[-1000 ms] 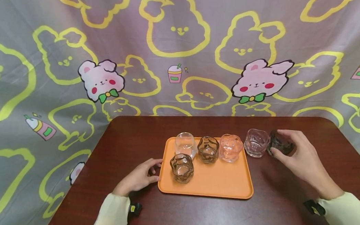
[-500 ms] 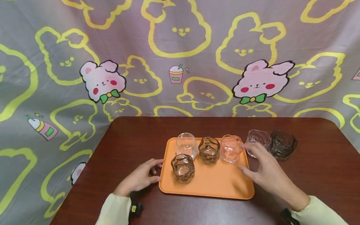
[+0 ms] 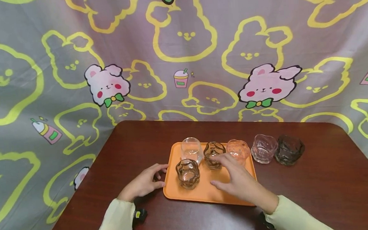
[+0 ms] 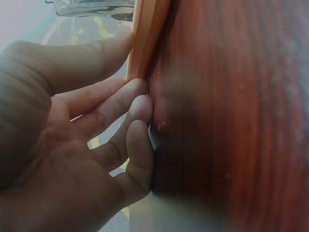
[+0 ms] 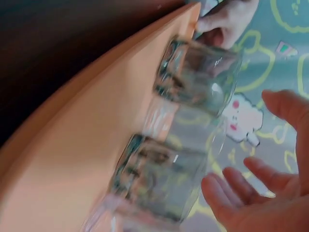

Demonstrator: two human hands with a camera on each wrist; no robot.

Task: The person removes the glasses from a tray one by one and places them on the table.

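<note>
The left hand [image 3: 145, 182] stays at the left edge of an orange tray [image 3: 208, 194], its thumb and fingertips touching the rim. In the head view, the right hand [image 3: 238, 180] is over the tray's right part with fingers spread and nothing between them. Its fingertips overlap a brown glass [image 3: 211, 152] at the back middle of the tray. A second brown glass [image 3: 187, 174] stands at the left front, before a clear round glass [image 3: 190, 148]. Behind the right hand, a pinkish glass [image 3: 239, 148] is partly hidden. The right wrist view shows the open fingers [image 5: 217, 198] beside the glasses.
To the right of the tray, a clear wavy glass [image 3: 263, 148] and a dark grey glass [image 3: 289, 150] stand side by side on the dark wooden table [image 3: 327, 176]. A patterned curtain [image 3: 206, 68] hangs behind the table's back edge.
The right hand has let go of the dark grey glass, which stays on the table, and has moved left over the tray. The left hand keeps its place at the rim.
</note>
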